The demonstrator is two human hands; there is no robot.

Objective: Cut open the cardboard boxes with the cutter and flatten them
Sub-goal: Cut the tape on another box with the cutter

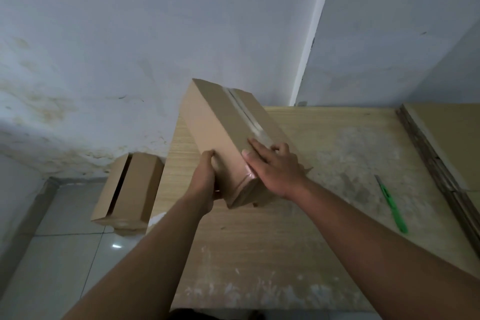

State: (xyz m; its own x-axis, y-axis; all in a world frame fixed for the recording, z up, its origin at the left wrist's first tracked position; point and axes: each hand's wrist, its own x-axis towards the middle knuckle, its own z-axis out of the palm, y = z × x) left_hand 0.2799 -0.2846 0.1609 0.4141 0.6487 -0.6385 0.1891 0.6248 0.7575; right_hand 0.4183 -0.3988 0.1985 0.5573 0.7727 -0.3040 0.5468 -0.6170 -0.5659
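A long taped cardboard box [220, 122] is held above the left part of the wooden table [298, 228], its far end tilted up toward the wall. My left hand [205, 184] grips its near left side, fingers curled under the edge. My right hand [272, 166] lies on the top face near the clear tape seam, fingers fairly straight, thumb along the near corner. The green cutter [391, 204] lies on the table to the right, apart from both hands.
A second cardboard box [130, 189] with an open slit on top sits on the tiled floor left of the table. Flattened cardboard sheets [446, 143] are stacked at the table's right edge. The wall stands close behind the table.
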